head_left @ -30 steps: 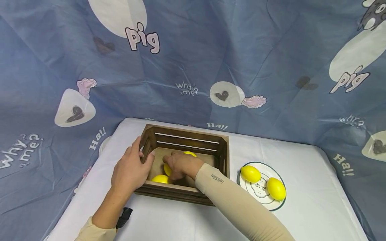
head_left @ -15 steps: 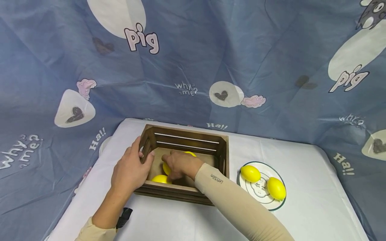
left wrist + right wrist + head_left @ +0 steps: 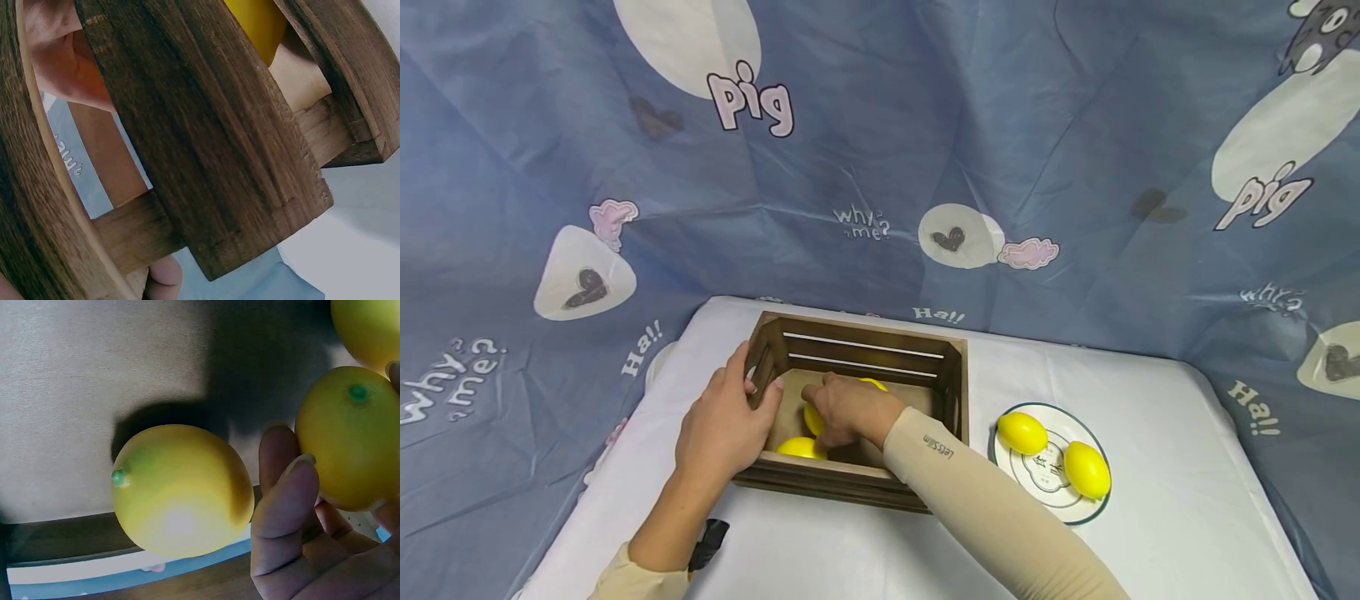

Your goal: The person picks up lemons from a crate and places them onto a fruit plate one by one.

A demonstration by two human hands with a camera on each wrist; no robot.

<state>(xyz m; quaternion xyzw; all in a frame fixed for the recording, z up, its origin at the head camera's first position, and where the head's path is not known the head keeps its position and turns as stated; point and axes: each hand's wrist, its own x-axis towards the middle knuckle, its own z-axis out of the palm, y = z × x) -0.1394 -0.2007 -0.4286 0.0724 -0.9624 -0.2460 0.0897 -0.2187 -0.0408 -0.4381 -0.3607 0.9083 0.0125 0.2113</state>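
My left hand (image 3: 722, 425) grips the left end of a brown slatted wooden crate (image 3: 850, 479), the thumb over the inner side of the rim. Crate slats (image 3: 206, 144) fill most of the left wrist view. Inside the crate, my right hand (image 3: 857, 408) holds a yellow lemon (image 3: 353, 437) between thumb and fingers, close above the crate floor. A second lemon (image 3: 181, 494) lies beside the thumb, near the crate's front wall. Behind the right hand, a third lemon (image 3: 874, 384) shows only in part.
To the right of the crate stands a white plate (image 3: 1054, 498) with a green rim, bearing two lemons (image 3: 1022, 433). A white cloth (image 3: 1180, 467) covers the table. Blue printed fabric (image 3: 880, 150) hangs behind and at the sides.
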